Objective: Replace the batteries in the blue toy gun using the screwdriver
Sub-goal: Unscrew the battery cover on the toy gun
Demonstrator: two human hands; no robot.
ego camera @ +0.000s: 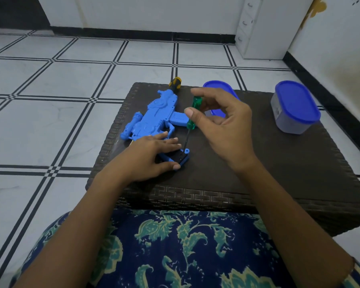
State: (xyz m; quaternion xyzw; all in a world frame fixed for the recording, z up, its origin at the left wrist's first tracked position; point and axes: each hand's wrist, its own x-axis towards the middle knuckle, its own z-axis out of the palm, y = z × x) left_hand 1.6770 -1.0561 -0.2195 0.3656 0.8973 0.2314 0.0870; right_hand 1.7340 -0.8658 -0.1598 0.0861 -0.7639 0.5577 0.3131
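1. We have the blue toy gun point(152, 115) lying flat on the dark woven desk point(258, 163), muzzle toward the far left, grip end near us.
2. Left hand point(152, 154) lies flat and open over the grip, fingers spread, pressing it down; it grasps nothing.
3. Right hand point(220, 125) pinches the green-handled screwdriver point(192, 113) between thumb and fingertips, the other fingers loosely curled. The shaft stands nearly upright, its tip on the black battery cover point(180, 157) at the grip's base.
4. Stage, as we judge it: we are working the cover screw. The cover is still seated and no batteries are visible, so we cannot tell whether this is opening or closing.
5. If opening, removal, the battery swap and refastening remain.
6. A second screwdriver with a yellow-black handle point(175, 83) lies at the far edge, unused. Two blue-lidded containers point(295, 107) sit to the right; contents not visible.
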